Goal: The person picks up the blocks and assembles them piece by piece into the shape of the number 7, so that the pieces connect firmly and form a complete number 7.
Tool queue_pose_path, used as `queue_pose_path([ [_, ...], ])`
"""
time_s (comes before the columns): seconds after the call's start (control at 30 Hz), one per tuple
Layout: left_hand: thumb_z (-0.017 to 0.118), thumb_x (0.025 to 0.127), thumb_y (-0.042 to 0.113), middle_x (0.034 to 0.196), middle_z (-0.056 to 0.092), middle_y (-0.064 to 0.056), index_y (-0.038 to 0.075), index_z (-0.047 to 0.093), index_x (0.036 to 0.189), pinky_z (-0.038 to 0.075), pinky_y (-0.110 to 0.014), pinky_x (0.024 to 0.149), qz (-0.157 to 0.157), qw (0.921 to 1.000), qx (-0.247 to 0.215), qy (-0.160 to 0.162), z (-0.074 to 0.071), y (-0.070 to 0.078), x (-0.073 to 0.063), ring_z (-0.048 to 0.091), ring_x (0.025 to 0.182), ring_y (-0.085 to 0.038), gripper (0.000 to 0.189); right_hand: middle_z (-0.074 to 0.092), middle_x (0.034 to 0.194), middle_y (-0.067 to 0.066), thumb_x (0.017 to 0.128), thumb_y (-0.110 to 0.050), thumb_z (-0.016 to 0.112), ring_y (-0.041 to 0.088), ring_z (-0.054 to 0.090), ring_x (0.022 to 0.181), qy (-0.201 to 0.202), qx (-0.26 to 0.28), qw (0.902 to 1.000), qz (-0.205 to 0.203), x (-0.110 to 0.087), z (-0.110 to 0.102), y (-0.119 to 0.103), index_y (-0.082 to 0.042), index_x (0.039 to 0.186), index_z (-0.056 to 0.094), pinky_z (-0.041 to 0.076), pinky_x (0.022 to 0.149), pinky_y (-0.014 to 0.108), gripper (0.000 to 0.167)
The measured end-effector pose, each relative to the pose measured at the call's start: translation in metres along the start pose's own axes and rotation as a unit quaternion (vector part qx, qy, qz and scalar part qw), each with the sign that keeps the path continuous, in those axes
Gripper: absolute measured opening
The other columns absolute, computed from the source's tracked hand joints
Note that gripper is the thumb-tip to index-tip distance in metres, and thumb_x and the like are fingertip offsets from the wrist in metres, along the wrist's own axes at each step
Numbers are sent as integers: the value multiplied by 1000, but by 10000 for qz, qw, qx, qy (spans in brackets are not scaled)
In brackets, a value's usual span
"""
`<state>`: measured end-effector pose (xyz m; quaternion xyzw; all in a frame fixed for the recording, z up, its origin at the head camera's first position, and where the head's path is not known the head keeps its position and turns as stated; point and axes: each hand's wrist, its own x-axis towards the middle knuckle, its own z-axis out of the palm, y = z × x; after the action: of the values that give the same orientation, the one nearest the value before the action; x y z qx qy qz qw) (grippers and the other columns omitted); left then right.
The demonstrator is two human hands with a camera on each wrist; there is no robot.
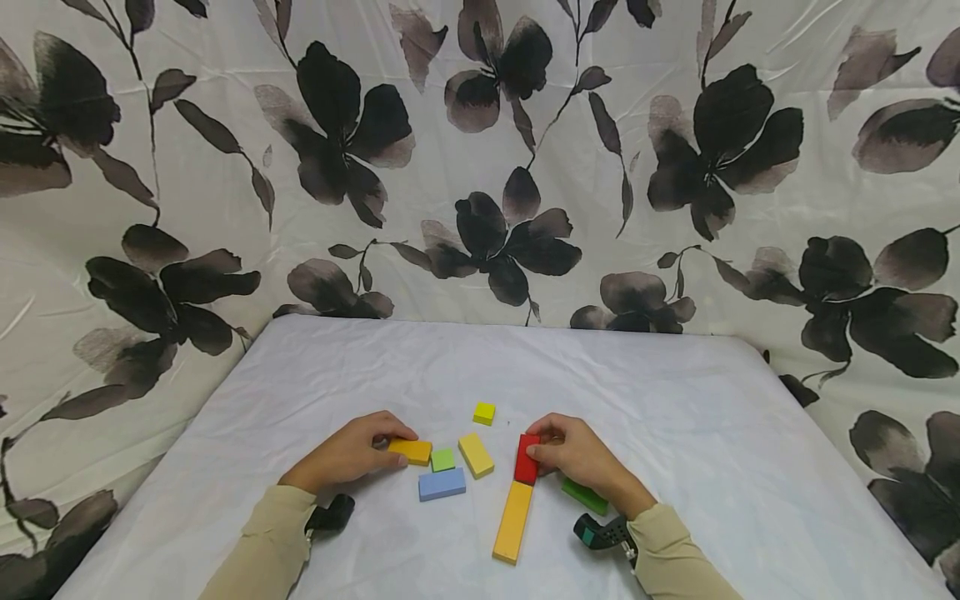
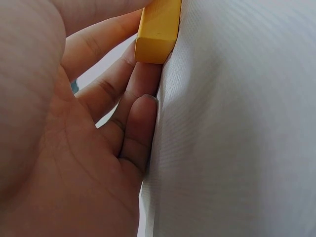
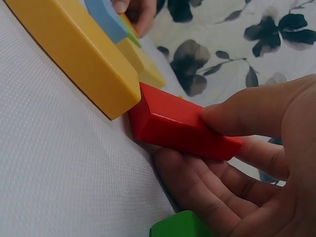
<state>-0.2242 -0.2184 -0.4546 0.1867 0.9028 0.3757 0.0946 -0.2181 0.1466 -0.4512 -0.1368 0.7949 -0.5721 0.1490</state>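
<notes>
We look down at a desk [image 1: 390, 354] covered in white cloth, where a person's two bare hands hold coloured blocks. The right hand [image 1: 576, 454] pinches a red block [image 1: 527, 458], thumb on one face and fingers curled round the other side, parted only by the block's own thickness. The red block lies just left of that palm, its long axis running away from the person and leaning slightly right. Its near end meets, or nearly meets, the far end of a long yellow block [image 1: 513, 522], and the two form almost one straight line. The right hand is much the nearer to this pair; the left hand [image 1: 356, 450] is well apart on the left, with thumb and fingers closed on an orange block [image 1: 410, 452] lying roughly crosswise. Just beside that block's right end sits a light green block [image 1: 442, 459], with a blue block [image 1: 442, 484] on its near side. A pale yellow block [image 1: 476, 455] slants between the hands, a small yellow block [image 1: 484, 413] sits farther off, and a dark green block [image 1: 585, 496] lies partly beneath the right hand. We can read no brand, label or writing anywhere.
</notes>
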Motion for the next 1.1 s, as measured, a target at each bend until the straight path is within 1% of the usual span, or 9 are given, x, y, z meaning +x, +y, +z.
queue_pose_path([
  [0.2,79,87,21,110,63,11,24,73,116,43,-46,101,60,10000,-57,-33,0,-2,1,55,104,-15,30,68,100,10,93,-13,70,23,69,81,55,-299,9995,-31,-1,-1,-1,0,117,62,59,75,37,29],
  [0.43,79,87,22,109,64,11,24,73,115,43,-47,102,6,10000,-64,-6,0,-1,0,56,104,-15,29,68,96,6,92,-17,72,20,68,79,103,-691,9976,25,-3,-1,0,-3,114,64,57,74,33,27],
  [0.63,79,86,20,109,64,10,25,74,114,43,-48,103,-15,10000,-21,48,0,2,-1,56,104,-15,28,68,94,5,92,-18,73,20,68,78,63,-823,9965,-86,-3,-1,-1,-4,113,65,57,74,35,27],
  [0.8,80,86,20,108,63,11,26,74,113,43,-46,102,-59,10000,34,45,1,2,0,56,104,-14,29,67,92,4,91,-20,73,19,67,76,76,-951,9953,-181,-3,-2,0,-4,112,66,55,72,35,27],
  [0.9,80,86,21,108,63,11,25,74,114,44,-47,102,7,10000,66,21,2,2,0,56,103,-14,28,67,92,3,92,-21,74,19,66,76,73,-1045,9943,-207,-3,-2,1,-5,111,66,55,71,35,26],
  [1.1,80,86,21,108,63,11,26,74,114,44,-46,101,25,9999,113,12,1,3,-1,56,103,-14,28,66,93,2,92,-20,73,19,64,74,95,-1203,9924,-259,-3,-3,2,-7,110,68,53,68,33,23],
])
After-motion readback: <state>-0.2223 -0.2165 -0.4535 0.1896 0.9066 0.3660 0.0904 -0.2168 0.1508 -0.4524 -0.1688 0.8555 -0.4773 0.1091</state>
